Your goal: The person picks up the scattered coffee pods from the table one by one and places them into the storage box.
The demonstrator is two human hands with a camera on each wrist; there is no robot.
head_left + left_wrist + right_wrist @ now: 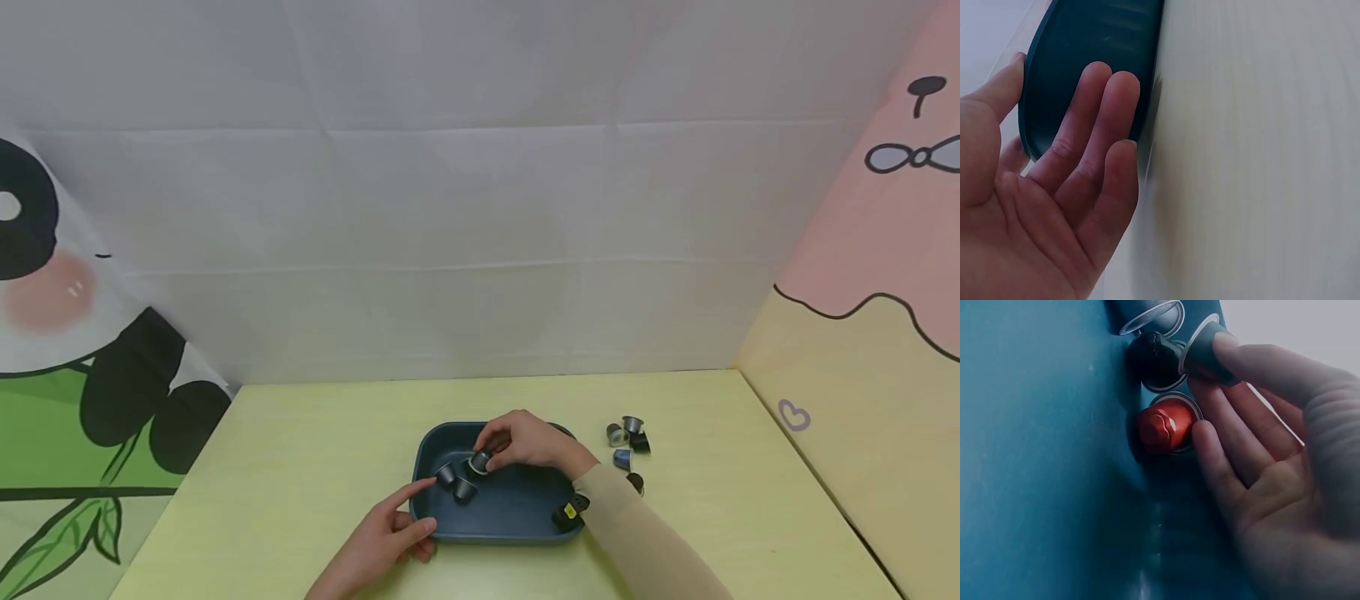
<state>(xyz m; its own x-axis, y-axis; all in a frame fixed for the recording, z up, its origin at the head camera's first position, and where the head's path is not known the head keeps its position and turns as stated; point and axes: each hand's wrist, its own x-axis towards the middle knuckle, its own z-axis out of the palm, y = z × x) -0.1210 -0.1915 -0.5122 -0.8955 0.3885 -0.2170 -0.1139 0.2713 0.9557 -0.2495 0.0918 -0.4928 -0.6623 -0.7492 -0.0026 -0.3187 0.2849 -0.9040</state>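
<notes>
A person's 2 bare hands work at a dark blue tray (517, 512) that sits on a pale yellow surface (300, 450), seen from above and in front.

The right hand (525, 442) reaches into the far part of the tray, its grip closed on a dark coffee capsule (480, 461) pinched between thumb and fingertips. In the right wrist view that capsule (1207, 353) has a silver rim and is held at the fingertips (1225, 344), just beside a black capsule (1157, 359) and a red capsule (1163, 428) lying on the tray floor (1041, 456). A further silver-rimmed capsule (1150, 315) shows at the top edge of that view.

The left hand (386, 533) lies at the tray's near left corner, its grip open: the index finger points along the rim and the other fingers are straight. The left wrist view shows those straight fingers (1094, 125) resting against the tray's outer wall (1097, 44).

In the head view, 2 more capsules (456, 483) stand close together in the tray, to the left of the held one. A loose cluster of about 5 capsules (628, 442) lies on the surface just right of the tray. A small black and yellow device (570, 510) sits on the right wrist, above a beige sleeve (645, 542).
</notes>
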